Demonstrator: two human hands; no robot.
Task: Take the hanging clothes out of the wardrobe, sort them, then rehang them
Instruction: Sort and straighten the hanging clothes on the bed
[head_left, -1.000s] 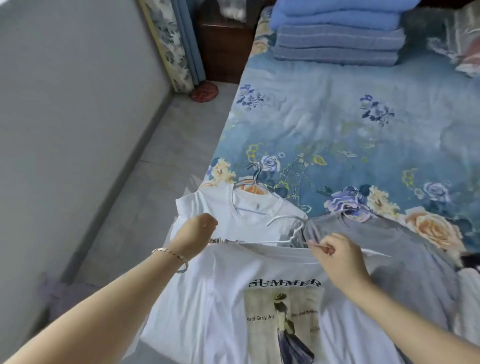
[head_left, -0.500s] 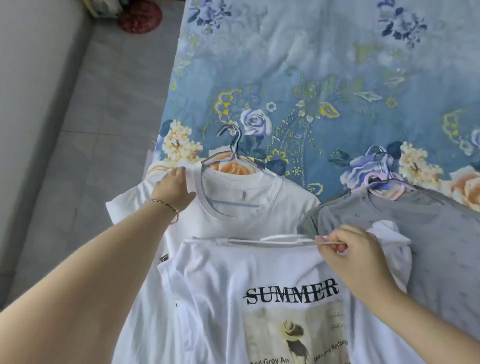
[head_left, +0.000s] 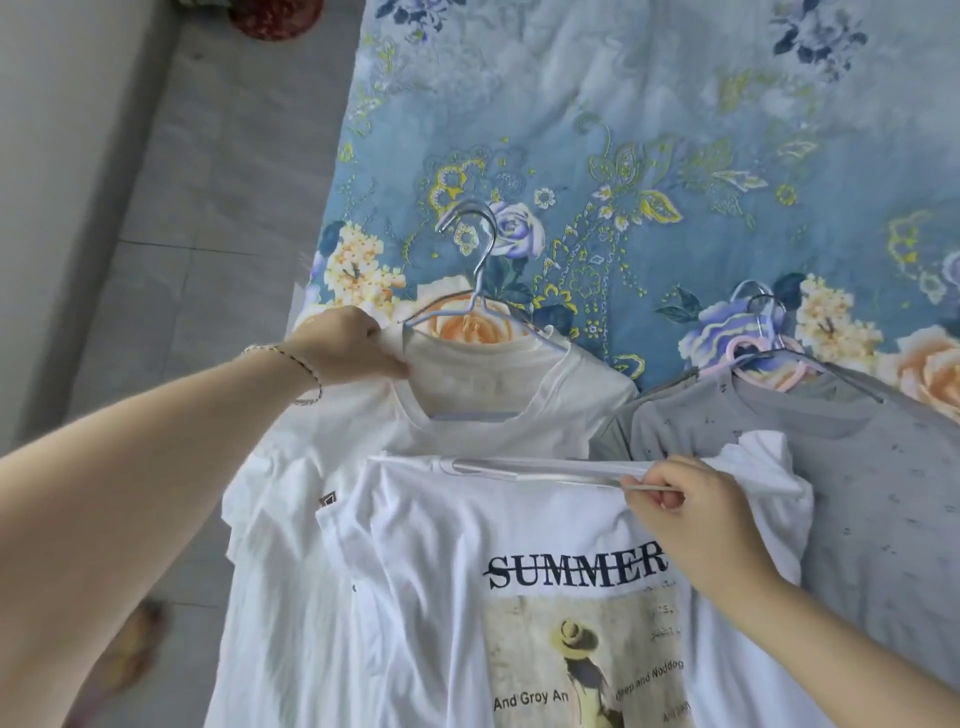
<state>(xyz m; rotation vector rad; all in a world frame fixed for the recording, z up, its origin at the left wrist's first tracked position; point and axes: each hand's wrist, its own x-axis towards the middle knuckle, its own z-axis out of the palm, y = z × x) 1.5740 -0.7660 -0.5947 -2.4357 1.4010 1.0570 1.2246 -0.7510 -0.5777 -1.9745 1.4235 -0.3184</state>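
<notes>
Right hand (head_left: 696, 512): thumb and forefinger pinch the right end of the thin white hanger (head_left: 519, 470) at the neck of the SUMMER T-shirt (head_left: 519, 597), same hold as a second ago. Left hand (head_left: 353, 348), beaded bracelet (head_left: 306, 364) at the wrist: a second ago it was at the left end of that hanger; half a second ago it lay on the plain white T-shirt (head_left: 545, 415); now it is clenched on that shirt's left shoulder, just beside the neckline. SUMMER T-shirt lies nearest, print up, overlapping the lower part of the plain white one. Plain white T-shirt sits just beyond, on a metal hanger (head_left: 475, 270) with the hook pointing away. Grey T-shirt (head_left: 857, 467) to the right on a pink hanger (head_left: 769, 364), its near edge under the SUMMER sleeve. All three rest on the floral bedspread (head_left: 675, 130), tiled floor (head_left: 208, 208) to the left. Judgement: garments are out of the wardrobe and sorting is under way; the left hand's shift suggests the two whites are being paired. Rehanging not yet begun
</notes>
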